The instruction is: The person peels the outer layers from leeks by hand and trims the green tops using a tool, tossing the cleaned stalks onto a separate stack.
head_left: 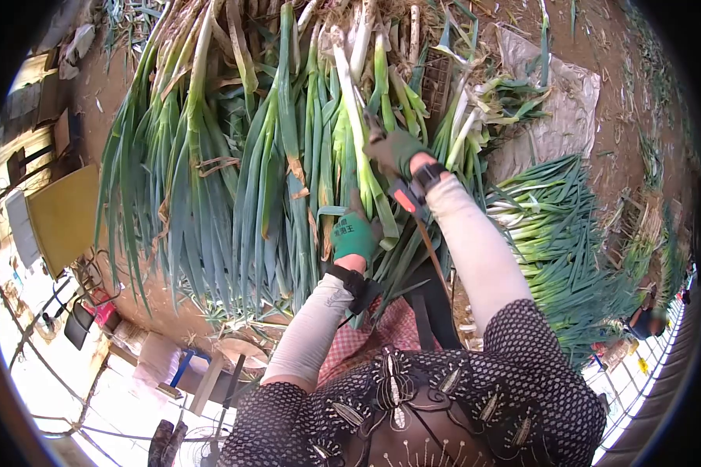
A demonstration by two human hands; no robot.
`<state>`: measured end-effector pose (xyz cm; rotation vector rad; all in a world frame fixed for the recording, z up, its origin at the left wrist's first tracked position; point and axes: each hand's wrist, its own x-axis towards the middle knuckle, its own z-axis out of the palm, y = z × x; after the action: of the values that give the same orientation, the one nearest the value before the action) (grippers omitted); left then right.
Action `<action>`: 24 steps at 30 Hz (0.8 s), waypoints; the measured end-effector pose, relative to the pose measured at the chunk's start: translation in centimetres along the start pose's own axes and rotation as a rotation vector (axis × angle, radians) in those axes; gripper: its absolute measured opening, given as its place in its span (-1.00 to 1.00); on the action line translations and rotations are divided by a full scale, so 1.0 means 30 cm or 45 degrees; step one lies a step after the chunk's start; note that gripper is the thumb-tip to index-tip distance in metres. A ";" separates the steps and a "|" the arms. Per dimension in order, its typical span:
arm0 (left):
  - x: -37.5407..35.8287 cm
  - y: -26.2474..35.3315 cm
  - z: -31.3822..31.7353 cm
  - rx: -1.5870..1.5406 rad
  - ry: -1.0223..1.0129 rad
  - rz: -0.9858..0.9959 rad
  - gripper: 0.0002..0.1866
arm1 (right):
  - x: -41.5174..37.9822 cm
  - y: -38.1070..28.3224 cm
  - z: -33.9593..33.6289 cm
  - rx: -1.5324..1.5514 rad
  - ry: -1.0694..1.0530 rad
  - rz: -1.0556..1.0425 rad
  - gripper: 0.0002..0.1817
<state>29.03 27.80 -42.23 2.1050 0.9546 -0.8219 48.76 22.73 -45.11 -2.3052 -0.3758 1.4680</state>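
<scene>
A long green onion (350,93) with a thick white stem lies slanted over the pile, its leaves running toward me. My right hand (396,149), in a dark soiled glove, has its fingers closed at the side of this stem. Lower down, my left hand (355,233), in a green glove with printed lettering, is curled around the leaf part of the same onion. Its fingertips are partly hidden among leaves. Both wrists carry dark straps, the right one with a red and black device (405,196). Around my hands spreads a thick heap of untrimmed green onions (202,156), roots at the far end.
A second pile of green onions (549,249) with cleaner pale stems lies to the right. Behind it a pale sack (557,101) is spread on bare soil. A yellow chair back (66,218) stands left, near a red object (101,307). Another person (648,321) shows at far right.
</scene>
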 end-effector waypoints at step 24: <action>-0.186 -0.190 -0.076 -1.320 -0.546 0.025 -0.59 | -0.328 0.070 0.094 0.408 -0.440 0.066 -0.44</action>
<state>22.06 30.31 -38.49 0.9958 0.8471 -0.5402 42.13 17.23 -39.21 -1.8275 -0.1574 1.8096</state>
